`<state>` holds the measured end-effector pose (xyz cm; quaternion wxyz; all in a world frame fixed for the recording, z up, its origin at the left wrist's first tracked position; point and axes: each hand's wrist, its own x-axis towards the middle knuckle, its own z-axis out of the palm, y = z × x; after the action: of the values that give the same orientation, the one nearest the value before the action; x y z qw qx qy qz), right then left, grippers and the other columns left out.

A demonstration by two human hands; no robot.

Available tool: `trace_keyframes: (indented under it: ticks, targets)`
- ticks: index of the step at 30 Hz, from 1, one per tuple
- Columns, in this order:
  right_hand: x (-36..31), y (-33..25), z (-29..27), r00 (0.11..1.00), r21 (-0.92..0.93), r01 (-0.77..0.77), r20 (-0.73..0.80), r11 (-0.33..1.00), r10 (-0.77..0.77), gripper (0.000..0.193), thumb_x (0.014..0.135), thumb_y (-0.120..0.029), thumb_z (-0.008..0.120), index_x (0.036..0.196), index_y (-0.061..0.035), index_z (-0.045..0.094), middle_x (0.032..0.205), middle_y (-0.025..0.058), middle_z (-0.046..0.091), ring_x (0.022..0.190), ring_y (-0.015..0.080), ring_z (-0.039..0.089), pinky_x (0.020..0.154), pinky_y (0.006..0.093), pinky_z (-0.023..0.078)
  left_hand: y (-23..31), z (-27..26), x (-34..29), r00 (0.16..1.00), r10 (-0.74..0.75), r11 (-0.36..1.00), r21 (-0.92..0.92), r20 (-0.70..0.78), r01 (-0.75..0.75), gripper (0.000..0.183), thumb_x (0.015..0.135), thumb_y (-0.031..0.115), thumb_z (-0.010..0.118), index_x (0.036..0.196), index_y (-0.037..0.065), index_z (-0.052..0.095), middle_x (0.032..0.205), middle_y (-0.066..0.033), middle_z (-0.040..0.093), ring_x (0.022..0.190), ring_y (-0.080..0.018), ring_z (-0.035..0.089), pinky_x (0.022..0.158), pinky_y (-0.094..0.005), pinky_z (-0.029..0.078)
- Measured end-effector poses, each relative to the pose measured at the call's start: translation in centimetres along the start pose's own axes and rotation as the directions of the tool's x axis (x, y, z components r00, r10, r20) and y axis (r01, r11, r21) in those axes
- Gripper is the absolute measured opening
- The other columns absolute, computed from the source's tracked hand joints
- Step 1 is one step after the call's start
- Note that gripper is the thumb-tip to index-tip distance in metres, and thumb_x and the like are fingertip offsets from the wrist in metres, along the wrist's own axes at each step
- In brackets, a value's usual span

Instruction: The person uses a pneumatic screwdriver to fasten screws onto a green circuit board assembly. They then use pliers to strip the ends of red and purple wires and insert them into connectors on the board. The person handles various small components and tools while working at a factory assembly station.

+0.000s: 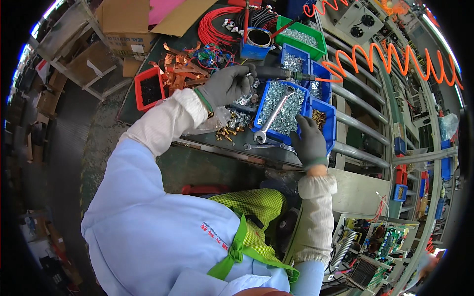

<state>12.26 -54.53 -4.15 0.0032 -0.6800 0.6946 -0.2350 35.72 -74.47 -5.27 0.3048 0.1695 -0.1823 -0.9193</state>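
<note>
My left hand (224,88), in a grey glove, is above the small hardware left of the blue bins, its fingers bent together. Whatever they pinch is too small to make out. Just beside those fingertips ends a dark air-driven tool (274,73), which lies across the bins and joins an orange coiled hose. My right hand (311,140), also gloved, has its fingers loosely extended at the right edge of a blue bin (260,109) full of shiny small hardware. A combination wrench (274,116) rests slantwise on that bin. More wrenches (269,146) lie at the bench's front edge.
Copper pieces (180,71), a red box (149,89) of black parts and brass screws (226,133) sit to the left. Behind are a green bin (301,37), a blue can (256,43) and red cable (212,27). A roller conveyor (360,126) runs along the right.
</note>
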Motion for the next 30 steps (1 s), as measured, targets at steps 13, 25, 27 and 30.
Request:
trace_keyframes:
  ticks: [13, 25, 27, 30]
  targets:
    - [3.2, 0.9, 4.4, 0.991, 0.035, -0.106, -0.082, 0.994, 0.109, 0.011, 0.084, -0.018, 0.063, 0.09, -0.0097, 0.066, 0.09, 0.0144, 0.066, 0.08, 0.0372, 0.064, 0.07, 0.0461, 0.052, -10.1, 2.5, -7.5, 0.96, -0.271, 0.958, -0.116, -0.068, 0.262, 0.027, 0.1, 0.008, 0.043, 0.124, -0.001, 0.048, 0.097, -0.0115, 0.06, 0.081, -0.017, 0.063, 0.067, -0.0226, 0.057]
    - [2.4, 1.3, 3.7, 0.903, 0.716, -0.328, 0.045, 0.616, 0.428, 0.009, 0.086, -0.008, 0.067, 0.093, -0.002, 0.066, 0.076, 0.001, 0.063, 0.065, 0.0082, 0.055, 0.06, 0.0245, 0.046, -13.4, 2.1, -5.3, 0.987, -0.155, 0.968, -0.204, -0.036, 0.145, 0.025, 0.102, 0.018, 0.044, 0.109, -0.003, 0.055, 0.098, -0.0113, 0.061, 0.088, -0.0199, 0.064, 0.074, -0.0293, 0.059]
    - [2.4, 1.1, 3.1, 0.902, 0.77, -0.327, 0.082, 0.549, 0.423, 0.008, 0.087, -0.006, 0.065, 0.094, -0.0015, 0.066, 0.076, 0.0001, 0.062, 0.065, 0.0079, 0.055, 0.059, 0.0233, 0.046, -13.6, 2.2, -5.0, 0.991, -0.133, 0.969, -0.212, -0.03, 0.124, 0.025, 0.102, 0.019, 0.043, 0.11, -0.003, 0.055, 0.099, -0.0114, 0.061, 0.089, -0.0198, 0.064, 0.078, -0.0302, 0.059]
    - [2.1, -0.4, 1.5, 0.902, 0.818, -0.338, 0.142, 0.465, 0.407, 0.01, 0.087, -0.006, 0.065, 0.096, -0.0016, 0.065, 0.076, 0.0, 0.063, 0.065, 0.0073, 0.056, 0.058, 0.0227, 0.046, -14.2, 2.2, -4.2, 0.999, -0.038, 0.989, -0.143, -0.012, 0.036, 0.026, 0.102, 0.02, 0.044, 0.112, -0.002, 0.053, 0.099, -0.0114, 0.06, 0.091, -0.021, 0.063, 0.086, -0.0337, 0.057]
